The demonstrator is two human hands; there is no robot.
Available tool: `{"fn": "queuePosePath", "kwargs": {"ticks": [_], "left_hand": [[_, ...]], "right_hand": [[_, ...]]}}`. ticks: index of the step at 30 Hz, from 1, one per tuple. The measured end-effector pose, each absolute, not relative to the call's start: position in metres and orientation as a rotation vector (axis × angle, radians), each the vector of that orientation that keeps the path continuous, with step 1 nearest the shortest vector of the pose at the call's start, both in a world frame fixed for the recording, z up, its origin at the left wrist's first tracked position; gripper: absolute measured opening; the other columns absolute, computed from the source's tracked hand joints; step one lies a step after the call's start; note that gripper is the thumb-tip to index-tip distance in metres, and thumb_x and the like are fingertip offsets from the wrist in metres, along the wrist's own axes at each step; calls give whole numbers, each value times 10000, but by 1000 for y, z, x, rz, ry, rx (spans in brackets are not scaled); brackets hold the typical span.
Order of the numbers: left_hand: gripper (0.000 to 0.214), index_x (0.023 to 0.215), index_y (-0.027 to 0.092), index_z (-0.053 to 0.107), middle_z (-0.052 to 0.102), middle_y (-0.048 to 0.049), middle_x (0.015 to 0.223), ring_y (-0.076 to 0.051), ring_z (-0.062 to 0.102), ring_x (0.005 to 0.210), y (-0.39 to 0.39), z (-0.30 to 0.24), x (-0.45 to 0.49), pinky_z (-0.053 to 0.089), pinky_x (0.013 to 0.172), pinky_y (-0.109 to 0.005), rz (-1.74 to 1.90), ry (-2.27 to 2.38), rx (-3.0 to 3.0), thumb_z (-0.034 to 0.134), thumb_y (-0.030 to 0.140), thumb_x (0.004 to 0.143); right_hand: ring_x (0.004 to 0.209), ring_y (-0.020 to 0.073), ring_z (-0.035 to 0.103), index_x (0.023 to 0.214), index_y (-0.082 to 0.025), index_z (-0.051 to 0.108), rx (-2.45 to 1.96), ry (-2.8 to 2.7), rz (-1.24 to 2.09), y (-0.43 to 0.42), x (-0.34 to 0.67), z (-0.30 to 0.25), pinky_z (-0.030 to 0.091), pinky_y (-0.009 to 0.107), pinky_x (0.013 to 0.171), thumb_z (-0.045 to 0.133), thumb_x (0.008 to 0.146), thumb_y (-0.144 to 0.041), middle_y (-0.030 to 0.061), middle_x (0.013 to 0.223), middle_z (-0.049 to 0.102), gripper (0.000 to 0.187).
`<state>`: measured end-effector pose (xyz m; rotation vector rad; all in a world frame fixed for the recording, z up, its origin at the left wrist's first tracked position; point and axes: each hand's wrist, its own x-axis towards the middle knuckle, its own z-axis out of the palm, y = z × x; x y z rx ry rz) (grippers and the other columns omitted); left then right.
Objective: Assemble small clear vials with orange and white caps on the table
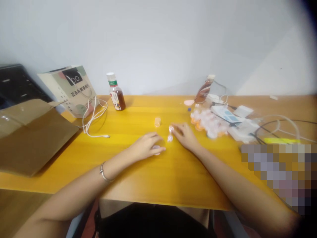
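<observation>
Both my hands rest on the yellow wooden table [173,172]. My left hand [146,145] lies with fingers curled over a small pale pink round piece [157,148], its fingertips pressing on it. My right hand [184,135] pinches a tiny white and pink object [170,129] between thumb and fingertips, with a small clear bit [169,138] just below it. A little clear cup [157,121] stands just beyond the hands. A silver bangle [104,173] sits on my left wrist.
A tea bottle [116,92] stands at the back, a second brown bottle [204,91] leans right of it. A clear pack of small orange-white items [208,122], white boxes and cables [272,125] crowd the right. A paper bag [71,87], white cable [94,115] and cardboard [32,135] fill the left.
</observation>
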<state>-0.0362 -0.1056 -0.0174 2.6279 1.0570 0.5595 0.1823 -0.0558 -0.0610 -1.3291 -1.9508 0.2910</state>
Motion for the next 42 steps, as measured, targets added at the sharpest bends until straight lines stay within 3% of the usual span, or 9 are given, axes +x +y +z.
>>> {"fn": "queuePosePath", "kwargs": {"ticks": [5, 7, 11, 19, 23, 28, 34, 42], "left_hand": [[288, 999, 163, 592, 597, -81, 922, -194, 569, 837, -72, -26, 1, 438, 755, -297, 540, 1054, 2642, 543, 352, 786], [210, 902, 148, 622, 615, -86, 887, -201, 577, 802, -63, -27, 15, 441, 716, -293, 443, 1062, 2679, 583, 291, 753], [152, 772, 138, 643, 637, -97, 807, -202, 589, 740, -63, -25, 18, 435, 665, -291, 391, 1088, 2700, 497, 179, 781], [176, 814, 160, 657, 674, -55, 803, -157, 603, 745, -70, -21, -37, 441, 710, -261, 661, 1185, 2353, 506, 245, 787], [225, 826, 128, 637, 674, -67, 848, -144, 611, 767, -70, -29, -52, 457, 741, -259, 889, 1078, 1921, 553, 329, 768], [215, 803, 111, 616, 640, -41, 726, -107, 582, 666, -74, -33, -54, 461, 703, -252, 981, 1021, 1679, 587, 317, 750], [198, 819, 106, 604, 635, -48, 755, -100, 579, 666, -72, -40, -53, 472, 709, -263, 973, 987, 1607, 588, 292, 750], [238, 909, 109, 583, 643, -54, 826, -104, 592, 712, -78, -38, -49, 470, 755, -278, 976, 970, 1517, 611, 257, 725]], "right_hand": [[782, 198, 550, 922, -170, 644, -1302, -2010, 339, -55, 179, -60, 444, 356, 762, 531, 763, -245, 63, 785, 557, 208], [744, 184, 551, 871, -176, 646, -1290, -2005, 352, -56, 180, -59, 451, 333, 717, 532, 746, -206, 50, 758, 556, 172], [686, 162, 548, 826, -177, 640, -1259, -2002, 406, -63, 177, -57, 448, 297, 653, 537, 730, -190, 37, 733, 581, 141], [651, 156, 554, 774, -189, 656, -1278, -1993, 655, -84, 154, -44, 425, 281, 612, 519, 774, -367, 31, 714, 633, 224], [730, 165, 578, 790, -205, 664, -1305, -1898, 831, -92, 146, -34, 433, 289, 674, 537, 752, -404, 22, 774, 651, 240], [796, 162, 593, 718, -187, 651, -1273, -1729, 1036, -92, 143, -33, 441, 304, 763, 607, 694, -384, 20, 797, 654, 203], [700, 155, 598, 671, -183, 629, -1255, -1721, 1046, -89, 144, -38, 461, 310, 694, 671, 628, -375, 24, 763, 672, 201], [541, 95, 528, 759, -175, 591, -1191, -1537, 1241, -92, 151, -39, 438, 248, 556, 679, 622, -348, -10, 653, 617, 237]]}}
